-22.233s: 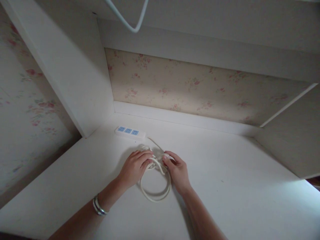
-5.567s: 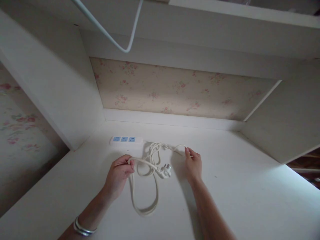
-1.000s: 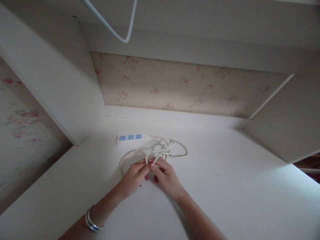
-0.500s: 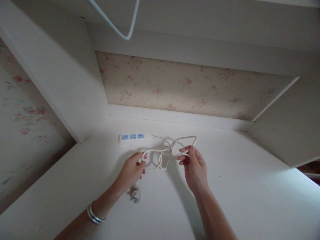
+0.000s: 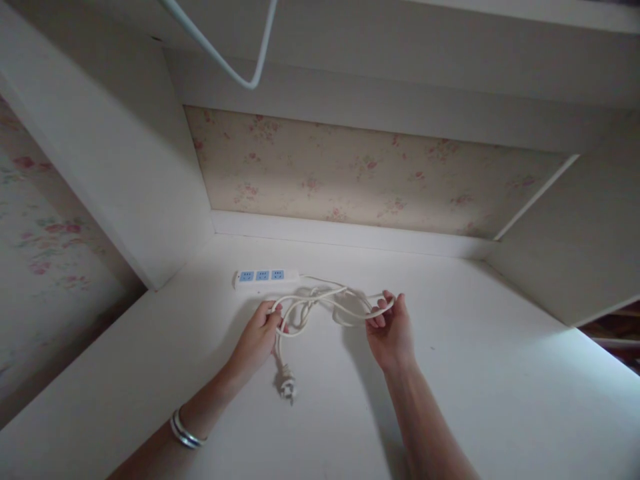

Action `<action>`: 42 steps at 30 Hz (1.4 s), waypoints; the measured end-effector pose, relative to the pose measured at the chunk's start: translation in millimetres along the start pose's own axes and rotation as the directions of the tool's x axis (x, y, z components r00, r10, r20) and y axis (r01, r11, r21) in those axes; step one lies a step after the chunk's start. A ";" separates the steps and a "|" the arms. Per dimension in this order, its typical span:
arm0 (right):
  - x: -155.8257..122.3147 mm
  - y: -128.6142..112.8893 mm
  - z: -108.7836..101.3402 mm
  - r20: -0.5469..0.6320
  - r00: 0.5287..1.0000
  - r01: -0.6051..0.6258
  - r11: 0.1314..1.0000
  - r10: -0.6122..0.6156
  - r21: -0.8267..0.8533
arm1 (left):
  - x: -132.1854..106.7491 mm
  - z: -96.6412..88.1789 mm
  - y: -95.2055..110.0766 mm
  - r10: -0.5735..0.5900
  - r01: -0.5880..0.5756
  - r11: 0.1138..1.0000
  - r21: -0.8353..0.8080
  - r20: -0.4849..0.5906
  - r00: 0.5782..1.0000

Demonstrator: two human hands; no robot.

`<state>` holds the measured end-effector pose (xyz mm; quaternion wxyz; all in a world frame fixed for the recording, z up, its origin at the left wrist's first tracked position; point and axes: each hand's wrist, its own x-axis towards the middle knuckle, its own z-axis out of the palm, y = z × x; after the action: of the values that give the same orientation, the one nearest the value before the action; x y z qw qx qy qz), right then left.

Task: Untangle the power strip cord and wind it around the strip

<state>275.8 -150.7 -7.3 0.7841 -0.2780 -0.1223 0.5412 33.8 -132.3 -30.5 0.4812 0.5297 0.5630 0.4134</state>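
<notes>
A white power strip [image 5: 266, 277] with blue sockets lies on the white desk [image 5: 475, 373] near the back left corner. Its white cable [image 5: 320, 301] runs from the strip in loose loops stretched between my hands. My left hand [image 5: 256, 339] pinches the cable at its left end, and below it the cable drops to the plug [image 5: 287, 387], which rests on the desk. My right hand [image 5: 390, 330] has its fingers curled round the right-hand loop, held slightly above the desk.
A white side panel [image 5: 125, 173] rises at the left and another [image 5: 575, 247] at the right. Floral wallpaper [image 5: 360, 173] backs the recess under a shelf. A pale thin hanger rod [image 5: 235, 60] hangs overhead.
My hands have moved apart, drawing the loops out sideways. The plug has shifted slightly right and now hangs down from my left hand onto the desk.
</notes>
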 end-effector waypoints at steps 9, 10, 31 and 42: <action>-16.7 37.9 2.2 0.233 0.971 0.142 0.650 0.055 -0.747 | -3.0 -3.2 8.7 0.058 -0.056 0.989 -0.136 0.007 0.998; -15.8 41.2 -0.4 0.253 0.964 0.156 0.597 0.082 -0.787 | -3.4 -3.6 9.7 0.064 -0.063 0.987 -0.147 0.002 0.998; 3.5 20.1 -1.1 -0.077 0.969 0.189 0.908 -0.233 -0.375 | -5.3 -3.8 12.9 -0.069 0.076 0.905 -0.418 0.032 0.997; 12.6 1.4 -5.0 -0.183 0.969 0.168 0.986 -0.166 -0.005 | -4.5 -8.2 3.7 -0.162 0.200 0.909 -0.366 0.131 0.978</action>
<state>282.0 -140.3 -13.5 0.8363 -0.3111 -0.0702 0.4460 26.4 -136.1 -24.9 0.6372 0.3921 0.4956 0.4411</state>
